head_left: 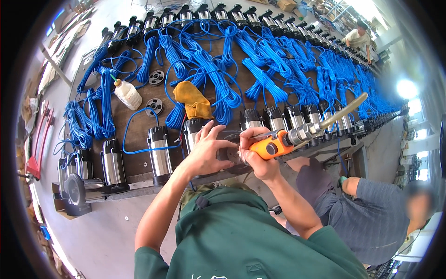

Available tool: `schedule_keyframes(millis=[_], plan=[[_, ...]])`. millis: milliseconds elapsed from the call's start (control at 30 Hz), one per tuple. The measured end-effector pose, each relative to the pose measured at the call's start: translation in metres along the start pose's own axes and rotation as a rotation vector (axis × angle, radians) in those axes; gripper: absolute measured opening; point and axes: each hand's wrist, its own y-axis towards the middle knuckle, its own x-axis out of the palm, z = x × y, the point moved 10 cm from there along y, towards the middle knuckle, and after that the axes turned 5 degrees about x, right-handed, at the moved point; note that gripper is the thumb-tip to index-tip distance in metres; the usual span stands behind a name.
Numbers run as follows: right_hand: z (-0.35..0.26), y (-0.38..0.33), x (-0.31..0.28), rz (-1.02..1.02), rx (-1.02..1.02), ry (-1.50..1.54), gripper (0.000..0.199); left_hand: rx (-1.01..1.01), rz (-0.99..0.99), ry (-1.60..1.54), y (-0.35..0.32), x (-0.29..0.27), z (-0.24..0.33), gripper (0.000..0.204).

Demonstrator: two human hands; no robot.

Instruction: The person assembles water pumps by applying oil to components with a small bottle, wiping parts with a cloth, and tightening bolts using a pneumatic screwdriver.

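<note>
My right hand (261, 160) is wrapped round an orange air tool (272, 145) with a metal fitting and a pale hose (344, 111) running up to the right. The tool's front end lies close to my left hand (207, 151), hidden by fingers. My left hand's fingers are spread and curved, thumb and forefinger apart; a dark shape shows between them, which I cannot make out. Just behind this hand stands a steel cylindrical pump (191, 132) with a black top. Left of it is another pump (159, 156) with a blue cable. A yellow-brown work glove (193, 100) lies behind.
Coiled blue cables (216, 83) cover much of the brown bench (134, 162); more pumps (204, 14) line its far edge. A white bottle (127, 95) and two dark round discs (154, 106) sit on the left. A person in a grey shirt (362, 218) works close on my right.
</note>
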Motion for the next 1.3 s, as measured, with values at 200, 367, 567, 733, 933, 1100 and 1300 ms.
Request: schedule_keyframes(millis=[200, 367, 567, 733, 933, 1100, 1300], plan=[[0.000, 0.003, -0.008, 0.044, -0.005, 0.098, 0.036, -0.084, 0.019, -0.045, 0.006, 0.002, -0.003, 0.053], [0.000, 0.003, -0.016, 0.081, -0.023, 0.118, 0.035, -0.136, 0.006, -0.018, 0.010, 0.006, -0.004, 0.054], [-0.002, -0.001, -0.021, 0.108, -0.025, 0.137, 0.036, -0.180, -0.013, 0.029, 0.014, 0.007, -0.004, 0.057], [0.002, -0.004, -0.032, 0.127, -0.022, 0.169, 0.035, -0.186, -0.027, 0.039, 0.016, 0.009, -0.002, 0.059], [0.003, -0.005, -0.018, -0.033, 0.019, 0.060, 0.034, -0.173, 0.002, 0.051, 0.016, 0.008, 0.000, 0.061], [-0.024, 0.001, 0.009, -0.065, -0.109, -0.226, 0.025, -0.143, 0.032, 0.144, 0.017, 0.014, -0.006, 0.067], [-0.016, 0.001, 0.008, -0.117, -0.071, -0.205, 0.027, -0.182, -0.027, 0.264, 0.016, 0.019, -0.005, 0.072]])
